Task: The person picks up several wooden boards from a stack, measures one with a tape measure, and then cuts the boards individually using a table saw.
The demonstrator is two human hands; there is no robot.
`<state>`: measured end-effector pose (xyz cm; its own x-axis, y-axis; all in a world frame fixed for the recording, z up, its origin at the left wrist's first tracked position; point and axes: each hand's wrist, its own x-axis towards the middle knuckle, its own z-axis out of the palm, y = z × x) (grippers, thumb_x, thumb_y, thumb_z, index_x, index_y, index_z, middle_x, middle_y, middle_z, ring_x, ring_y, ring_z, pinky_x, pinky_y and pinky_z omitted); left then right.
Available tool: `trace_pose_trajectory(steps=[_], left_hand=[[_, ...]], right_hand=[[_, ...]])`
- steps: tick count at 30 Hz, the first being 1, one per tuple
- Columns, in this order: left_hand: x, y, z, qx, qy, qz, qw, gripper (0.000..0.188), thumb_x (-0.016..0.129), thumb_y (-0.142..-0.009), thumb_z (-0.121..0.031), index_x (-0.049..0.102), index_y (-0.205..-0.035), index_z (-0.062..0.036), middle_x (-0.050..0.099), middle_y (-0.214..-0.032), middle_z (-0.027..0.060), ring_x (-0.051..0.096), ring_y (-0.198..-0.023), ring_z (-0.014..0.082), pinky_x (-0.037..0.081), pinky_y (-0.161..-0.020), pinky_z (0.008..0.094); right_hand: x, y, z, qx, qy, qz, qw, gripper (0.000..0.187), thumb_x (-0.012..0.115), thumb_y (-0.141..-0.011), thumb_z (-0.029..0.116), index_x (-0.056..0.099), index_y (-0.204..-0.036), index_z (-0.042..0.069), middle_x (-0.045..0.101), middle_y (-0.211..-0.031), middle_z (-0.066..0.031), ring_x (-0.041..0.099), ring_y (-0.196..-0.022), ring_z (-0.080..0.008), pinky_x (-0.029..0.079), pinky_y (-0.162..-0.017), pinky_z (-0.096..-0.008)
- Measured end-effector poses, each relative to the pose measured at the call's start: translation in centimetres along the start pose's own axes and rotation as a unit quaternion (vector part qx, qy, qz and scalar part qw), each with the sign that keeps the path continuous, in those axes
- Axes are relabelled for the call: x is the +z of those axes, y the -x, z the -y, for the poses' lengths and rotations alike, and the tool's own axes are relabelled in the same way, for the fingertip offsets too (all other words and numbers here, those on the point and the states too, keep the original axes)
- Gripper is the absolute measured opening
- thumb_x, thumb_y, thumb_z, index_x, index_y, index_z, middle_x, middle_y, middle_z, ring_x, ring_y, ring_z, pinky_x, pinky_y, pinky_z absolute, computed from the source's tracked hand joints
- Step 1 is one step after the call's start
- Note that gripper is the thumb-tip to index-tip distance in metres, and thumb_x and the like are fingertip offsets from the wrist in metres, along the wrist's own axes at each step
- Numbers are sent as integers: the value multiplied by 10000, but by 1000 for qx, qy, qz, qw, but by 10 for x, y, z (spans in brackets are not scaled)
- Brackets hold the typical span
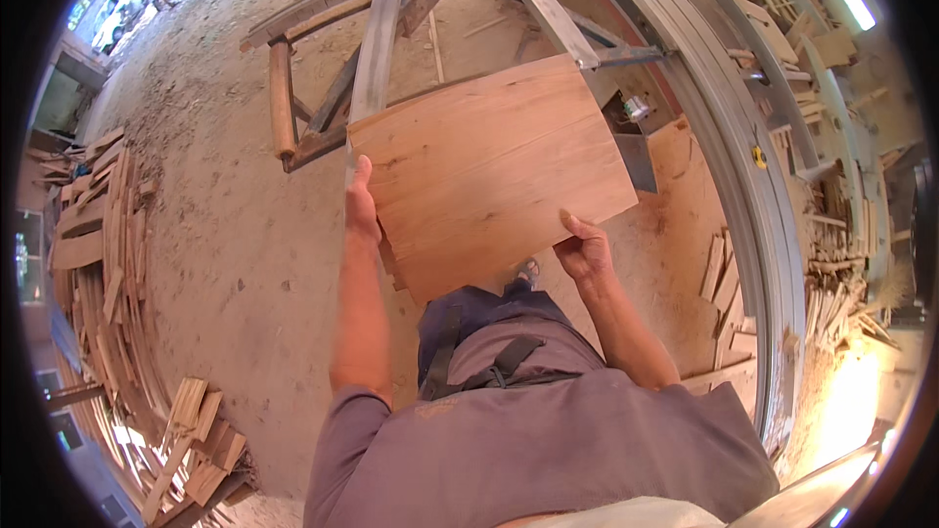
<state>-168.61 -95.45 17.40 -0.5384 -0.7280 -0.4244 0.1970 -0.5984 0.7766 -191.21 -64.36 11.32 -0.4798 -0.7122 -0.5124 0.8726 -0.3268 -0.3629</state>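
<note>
A broad, flat wooden panel [494, 171] with visible grain is held in front of my body, tilted. My left hand [362, 203] grips its left edge, thumb on the upper face and fingers hidden beneath. On the near right edge, my right hand [584, 245] holds it the same way, thumb on top. Edges of more wood [387, 256] show under the panel's lower left side; whether they belong to a second board I cannot tell. Beyond the panel's far edge are the bars of a metal frame [375, 59].
A long metal rail [748, 205] runs along my right, with a yellow tape measure [759, 156] on it. Stacked wood offcuts [103, 225] lie at the left, more scraps [201, 440] at lower left. Wood pieces [729, 298] lean by the rail. The floor [245, 196] is dusty.
</note>
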Motion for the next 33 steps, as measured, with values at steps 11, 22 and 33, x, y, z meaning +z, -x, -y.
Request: trace_pose_trajectory(steps=[11, 22, 33], left_hand=[[-143, -100, 51, 111, -582, -356, 723, 562, 583, -949, -472, 588, -1347, -73, 711, -1122, 144, 633, -1093, 347, 455, -996, 434], [-1, -106, 114, 35, -560, -529, 637, 494, 543, -974, -395, 620, -1263, -2, 707, -973, 215, 653, -932, 434, 494, -831, 520], [223, -106, 227, 87, -259, -527, 804, 545, 595, -965, -229, 499, -1369, 124, 558, -1371, 283, 533, -1302, 364, 405, -1101, 415]], right_hand=[[87, -135, 109, -3, -47, 3, 999, 440, 704, -824, -29, 622, -1255, 1, 679, -1249, -107, 628, -1182, -286, 495, -1055, -455], [120, -314, 194, 64, -28, -10, 998, 404, 673, -850, -35, 632, -1240, 64, 686, -1227, -101, 622, -1196, -310, 480, -1075, -559], [113, -370, 310, 299, 173, 37, 938, 390, 574, -951, -5, 489, -1331, -24, 633, -1241, -192, 668, -1061, -343, 548, -976, -482]])
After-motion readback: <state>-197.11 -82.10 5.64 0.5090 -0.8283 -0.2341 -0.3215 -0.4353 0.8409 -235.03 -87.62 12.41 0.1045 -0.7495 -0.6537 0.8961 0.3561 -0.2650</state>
